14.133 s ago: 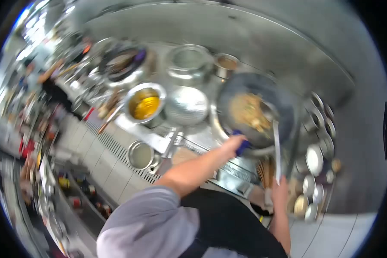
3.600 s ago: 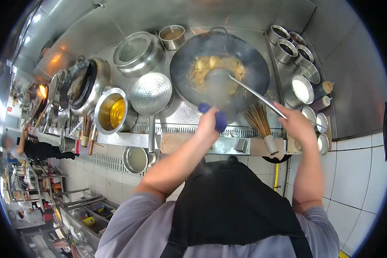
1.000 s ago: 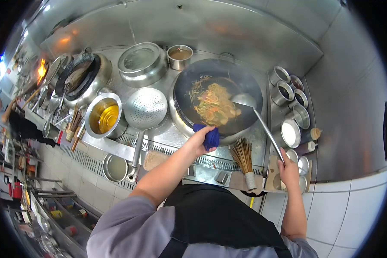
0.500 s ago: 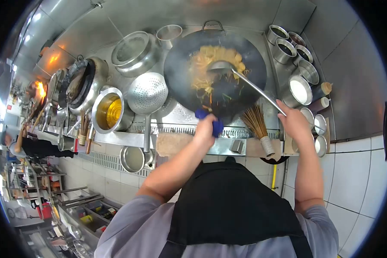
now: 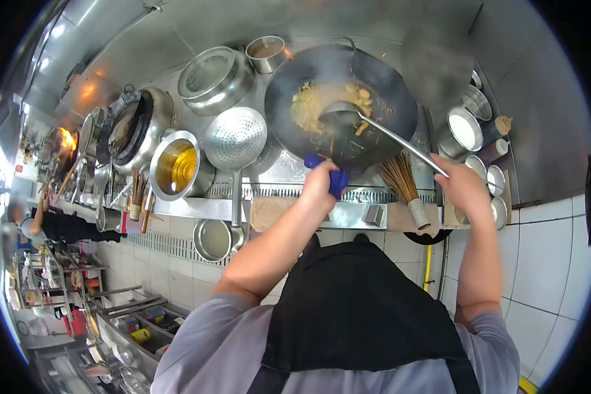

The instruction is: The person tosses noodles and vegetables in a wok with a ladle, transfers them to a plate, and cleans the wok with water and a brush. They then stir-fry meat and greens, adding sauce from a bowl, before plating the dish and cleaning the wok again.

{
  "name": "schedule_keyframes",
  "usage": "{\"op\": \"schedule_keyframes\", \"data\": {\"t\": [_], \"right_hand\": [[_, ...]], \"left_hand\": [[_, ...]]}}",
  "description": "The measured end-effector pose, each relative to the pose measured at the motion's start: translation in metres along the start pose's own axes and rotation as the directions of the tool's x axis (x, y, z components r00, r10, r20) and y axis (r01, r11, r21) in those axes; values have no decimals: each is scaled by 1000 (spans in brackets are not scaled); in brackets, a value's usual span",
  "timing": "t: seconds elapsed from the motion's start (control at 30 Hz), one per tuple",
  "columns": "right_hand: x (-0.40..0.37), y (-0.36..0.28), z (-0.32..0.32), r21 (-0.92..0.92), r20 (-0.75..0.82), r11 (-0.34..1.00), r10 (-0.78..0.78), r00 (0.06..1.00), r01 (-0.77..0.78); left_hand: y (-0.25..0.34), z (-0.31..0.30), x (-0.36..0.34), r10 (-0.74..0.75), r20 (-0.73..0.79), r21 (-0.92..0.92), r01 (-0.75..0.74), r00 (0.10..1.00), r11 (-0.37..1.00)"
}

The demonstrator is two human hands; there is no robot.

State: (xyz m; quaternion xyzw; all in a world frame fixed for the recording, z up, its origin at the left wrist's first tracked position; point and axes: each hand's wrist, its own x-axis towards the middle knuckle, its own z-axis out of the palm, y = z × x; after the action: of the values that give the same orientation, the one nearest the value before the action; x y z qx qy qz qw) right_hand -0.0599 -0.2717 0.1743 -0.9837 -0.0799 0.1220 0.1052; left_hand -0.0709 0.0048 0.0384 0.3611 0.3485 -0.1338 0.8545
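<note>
A large black wok (image 5: 387,98) sits on the steel range, holding yellow noodles (image 5: 312,102) with bits of vegetable, and steam rises over its right side. My left hand (image 5: 318,187) grips the wok's near rim through a blue cloth (image 5: 335,178). My right hand (image 5: 463,187) holds the long steel handle of a ladle (image 5: 338,115), whose bowl lies among the noodles in the middle of the wok.
Left of the wok lie a perforated strainer (image 5: 235,138), a bowl of yellow oil (image 5: 175,167), a lidded pot (image 5: 213,79) and a small steel cup (image 5: 266,52). Seasoning tins (image 5: 465,128) stand at the right, a bamboo brush (image 5: 404,184) at the front. Another person (image 5: 39,220) works far left.
The wok has dropped back a little from its tilt and the noodles have spread flatter. The ladle bowl has shifted toward the wok's middle; both hands keep their grip.
</note>
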Motion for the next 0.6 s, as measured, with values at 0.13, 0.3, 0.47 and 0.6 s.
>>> {"op": "schedule_keyframes", "data": {"t": [0.13,0.3,0.47,0.6], "right_hand": [[-22,-28,-3,-155,-9,985,74,997,-74],[-19,4,-17,-6,13,998,-56,998,56],[-1,-15,23,-222,-201,974,-13,979,-33],[-43,27,69,257,-231,966,69,971,-7]], "left_hand": [[-46,-45,-18,-106,-132,266,138,986,954],[21,11,-38,-60,-49,75,63,997,995],[-2,-27,19,-55,3,178,53,998,983],[-12,-47,-2,-85,37,285,71,996,956]]}}
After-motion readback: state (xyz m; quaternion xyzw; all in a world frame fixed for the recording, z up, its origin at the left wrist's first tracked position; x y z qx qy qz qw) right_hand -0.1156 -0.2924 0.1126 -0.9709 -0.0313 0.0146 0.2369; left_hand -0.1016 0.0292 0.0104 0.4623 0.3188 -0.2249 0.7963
